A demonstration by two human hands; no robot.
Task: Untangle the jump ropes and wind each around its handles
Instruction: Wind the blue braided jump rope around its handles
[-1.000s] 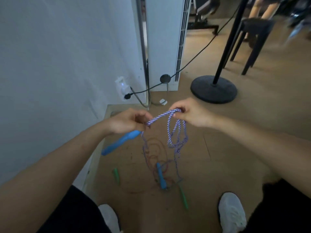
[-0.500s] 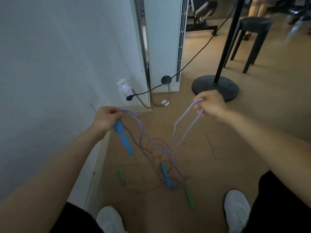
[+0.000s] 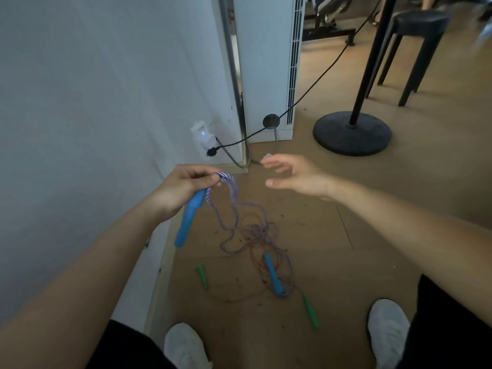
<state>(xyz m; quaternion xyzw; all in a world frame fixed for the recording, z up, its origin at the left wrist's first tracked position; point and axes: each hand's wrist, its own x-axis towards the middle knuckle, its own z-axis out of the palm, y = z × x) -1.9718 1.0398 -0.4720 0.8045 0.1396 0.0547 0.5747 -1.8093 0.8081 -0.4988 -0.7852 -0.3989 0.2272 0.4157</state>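
Note:
My left hand (image 3: 183, 186) grips the top of a blue handle (image 3: 188, 219) together with a loop of blue-and-white braided rope (image 3: 232, 191). The handle hangs down. The rope falls to the floor into a tangle (image 3: 257, 231) with a thin red rope (image 3: 239, 298). The second blue handle (image 3: 273, 275) lies on the floor, and two green handles (image 3: 201, 275) (image 3: 310, 311) lie either side of it. My right hand (image 3: 295, 175) hovers to the right of the loop, fingers spread, holding nothing.
A white wall (image 3: 93, 102) is close on the left, with a socket and plug (image 3: 206, 145) low down. A black cable (image 3: 314, 81) runs to a round stand base (image 3: 351, 133). A black stool (image 3: 415, 49) is behind. My white shoes (image 3: 186, 347) (image 3: 387, 328) flank the ropes.
My right hand has let go of the rope loop and opened. The released rope has dropped to the floor. My left hand still grips the blue handle, now nearer the middle.

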